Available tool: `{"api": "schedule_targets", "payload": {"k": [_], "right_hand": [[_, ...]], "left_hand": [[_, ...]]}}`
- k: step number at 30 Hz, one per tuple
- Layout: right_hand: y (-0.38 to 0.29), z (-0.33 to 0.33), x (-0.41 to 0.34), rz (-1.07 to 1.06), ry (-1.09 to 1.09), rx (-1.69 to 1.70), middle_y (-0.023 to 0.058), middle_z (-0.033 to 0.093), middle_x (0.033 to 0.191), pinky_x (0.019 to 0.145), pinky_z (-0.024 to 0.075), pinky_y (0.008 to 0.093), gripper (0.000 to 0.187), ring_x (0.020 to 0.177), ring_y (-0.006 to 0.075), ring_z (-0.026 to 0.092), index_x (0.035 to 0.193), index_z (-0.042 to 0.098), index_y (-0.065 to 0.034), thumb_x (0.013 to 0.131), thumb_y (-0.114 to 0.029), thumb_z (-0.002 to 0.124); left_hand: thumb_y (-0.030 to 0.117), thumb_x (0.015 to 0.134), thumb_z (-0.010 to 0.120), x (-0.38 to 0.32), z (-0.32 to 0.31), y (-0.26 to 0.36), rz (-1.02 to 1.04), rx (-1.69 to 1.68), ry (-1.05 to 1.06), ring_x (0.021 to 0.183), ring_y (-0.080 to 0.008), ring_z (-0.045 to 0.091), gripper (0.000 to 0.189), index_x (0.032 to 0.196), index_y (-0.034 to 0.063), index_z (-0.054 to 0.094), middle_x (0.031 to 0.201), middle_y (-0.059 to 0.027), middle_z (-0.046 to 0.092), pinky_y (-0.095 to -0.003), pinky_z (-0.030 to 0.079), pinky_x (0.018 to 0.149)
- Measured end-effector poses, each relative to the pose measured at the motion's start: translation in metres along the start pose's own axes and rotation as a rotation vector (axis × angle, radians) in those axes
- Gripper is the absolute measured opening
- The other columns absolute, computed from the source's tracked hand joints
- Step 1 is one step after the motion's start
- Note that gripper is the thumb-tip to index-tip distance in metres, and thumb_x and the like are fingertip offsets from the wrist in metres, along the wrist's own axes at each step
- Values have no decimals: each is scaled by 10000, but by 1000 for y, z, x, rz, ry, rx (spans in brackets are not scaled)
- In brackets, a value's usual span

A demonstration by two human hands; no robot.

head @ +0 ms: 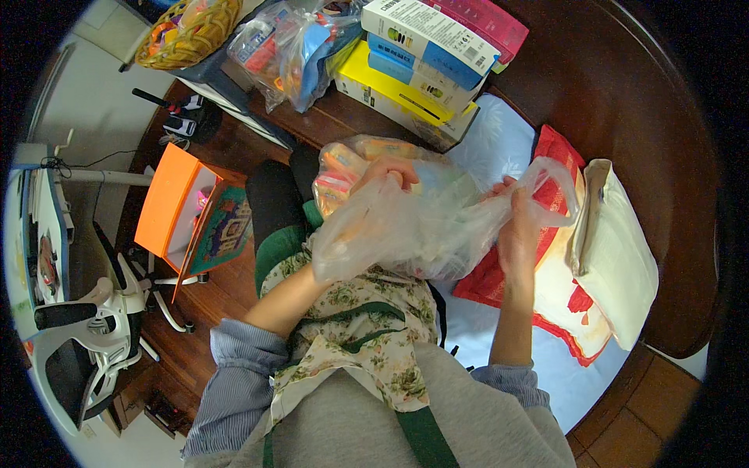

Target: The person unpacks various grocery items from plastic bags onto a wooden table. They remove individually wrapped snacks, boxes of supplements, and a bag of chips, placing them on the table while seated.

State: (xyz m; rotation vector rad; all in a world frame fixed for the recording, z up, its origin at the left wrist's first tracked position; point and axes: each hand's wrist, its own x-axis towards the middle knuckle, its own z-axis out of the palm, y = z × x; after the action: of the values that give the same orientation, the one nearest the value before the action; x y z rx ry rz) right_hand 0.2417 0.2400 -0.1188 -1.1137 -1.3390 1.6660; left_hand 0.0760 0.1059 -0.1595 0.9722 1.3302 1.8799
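A thin translucent plastic bag (439, 245) spreads between my two hands above my lap. My left hand (389, 172) has its fingers curled at the bag's edge, and a loose part of the bag drapes over that wrist. My right hand (518, 231) grips the bag near one loop handle (567, 193), which stands up beside the fingers. Just beyond my left hand lies a clear bag of orange packets (342, 161), partly hidden by the hand and the plastic. What the translucent bag holds is blurred by its folds.
Stacked boxes (409, 88) and filled plastic bags (304, 52) stand ahead, near a wicker basket (199, 29). Red-bordered cushion (562, 281) and pale pillow (620, 263) lie right on a light-blue sheet (497, 134). An orange box (175, 205) and white chair (99, 333) are left.
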Motion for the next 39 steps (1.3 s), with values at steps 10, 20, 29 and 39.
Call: {"api": "schedule_targets", "payload": {"k": [10,20,29,39], "right_hand": [[-92,20,-69,-400,-512,-597,173,612,742,625,477,354,165,670,260,620,827,626,21,820,-123,545],[-39,25,-47,-269,-800,-1056,148,570,890,671,472,395,341,743,347,588,1039,556,-41,706,-44,626],[2,19,-44,-550,-770,-1395,162,523,849,721,459,438,418,760,359,571,1019,541,-89,620,-62,664],[-90,-7,-28,-496,-447,-314,22,472,735,635,348,233,142,699,116,451,762,484,-46,644,-68,560]], "left_hand": [[286,867,422,11,-2,9,204,-10,-113,868,-178,391,223,784,81,446,910,-64,429,-304,261,858],[140,897,385,-3,-7,26,333,204,-15,855,-207,439,263,646,59,393,809,-100,483,-292,338,789],[170,767,541,0,-21,27,299,139,-213,906,-212,451,139,806,48,487,940,-95,465,-291,338,833],[230,796,543,13,-20,31,264,49,-125,969,-210,489,225,925,50,505,1002,-110,509,-332,350,889]]}}
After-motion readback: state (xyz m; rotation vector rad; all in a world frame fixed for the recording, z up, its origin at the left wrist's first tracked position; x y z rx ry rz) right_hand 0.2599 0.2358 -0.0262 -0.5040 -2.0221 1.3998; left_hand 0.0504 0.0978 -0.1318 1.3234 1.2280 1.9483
